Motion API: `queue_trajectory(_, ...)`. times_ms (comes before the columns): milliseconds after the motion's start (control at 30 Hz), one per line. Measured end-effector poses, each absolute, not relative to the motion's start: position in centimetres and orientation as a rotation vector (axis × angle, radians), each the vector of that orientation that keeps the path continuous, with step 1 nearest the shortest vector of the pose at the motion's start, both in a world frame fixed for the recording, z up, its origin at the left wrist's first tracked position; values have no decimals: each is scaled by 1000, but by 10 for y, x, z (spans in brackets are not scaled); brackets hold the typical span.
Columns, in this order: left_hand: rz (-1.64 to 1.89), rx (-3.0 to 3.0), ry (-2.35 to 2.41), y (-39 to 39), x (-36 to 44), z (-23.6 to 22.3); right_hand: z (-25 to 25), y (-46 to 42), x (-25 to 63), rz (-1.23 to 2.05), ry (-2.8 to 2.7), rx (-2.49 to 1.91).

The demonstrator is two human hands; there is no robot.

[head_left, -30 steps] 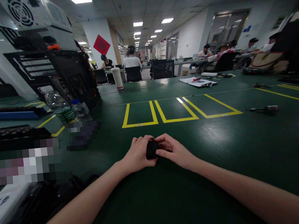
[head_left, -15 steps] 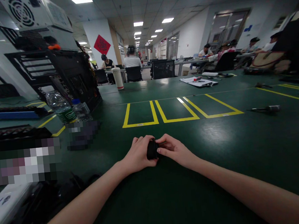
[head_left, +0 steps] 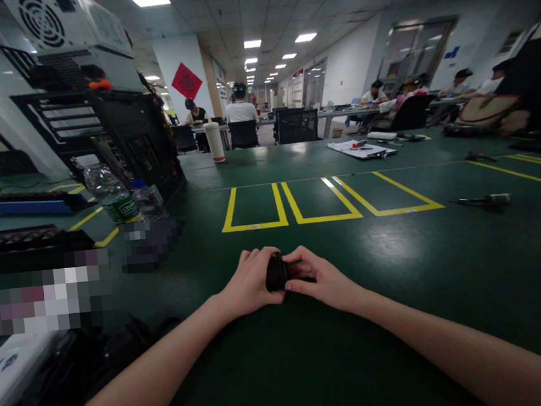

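Observation:
In the head view, a small black block-like object (head_left: 276,274) is between my hands, just above or on the dark green table (head_left: 286,367); its exact kind is hard to make out. My left hand (head_left: 249,281) wraps round its left side, thumb below and fingers over the top. On the right, my right hand (head_left: 324,279) holds the end of it between thumb and fingertips, with a gap inside the curled fingers. Both palms and part of the black object's left side are hidden.
Yellow tape frames (head_left: 255,227) mark the table ahead. A screwdriver-like tool (head_left: 493,200) lies right; a clipboard (head_left: 361,149) and white tumbler (head_left: 214,142) are farther back. Plastic bottles (head_left: 109,190), a computer case (head_left: 144,135) and a white power strip-like bar (head_left: 8,365) are left. People sit beyond.
My right thumb has slid lower on the black object's end, and the fingers and thumb are spread a little wider. My left hand keeps its hold almost unchanged.

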State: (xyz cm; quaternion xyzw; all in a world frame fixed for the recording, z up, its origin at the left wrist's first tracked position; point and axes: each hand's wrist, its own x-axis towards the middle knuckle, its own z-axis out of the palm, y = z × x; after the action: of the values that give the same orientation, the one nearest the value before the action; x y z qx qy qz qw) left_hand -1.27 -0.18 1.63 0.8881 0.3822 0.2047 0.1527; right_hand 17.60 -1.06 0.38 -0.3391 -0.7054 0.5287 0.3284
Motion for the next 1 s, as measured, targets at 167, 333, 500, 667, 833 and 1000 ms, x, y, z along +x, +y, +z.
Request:
queue_trajectory(167,573,2563,1117,-3,-11,18,2,-7,175,1434,-1773,-886)
queue_trajectory(333,558,2558,1118,-4,-11,21,2,-5,176,1468,-1758,-896)
queue_trajectory(500,562,2553,1116,-4,-11,21,4,-8,178,1443,-1829,-887)
queue_trajectory(667,548,2553,1119,-4,-11,21,3,-7,176,1469,-1783,-849)
queue_trajectory(833,553,2548,1112,-5,-11,23,5,-5,175,1466,-1744,-924)
queue_trajectory(1000,567,2541,1116,-3,-11,20,4,-7,176,1464,-1780,-917)
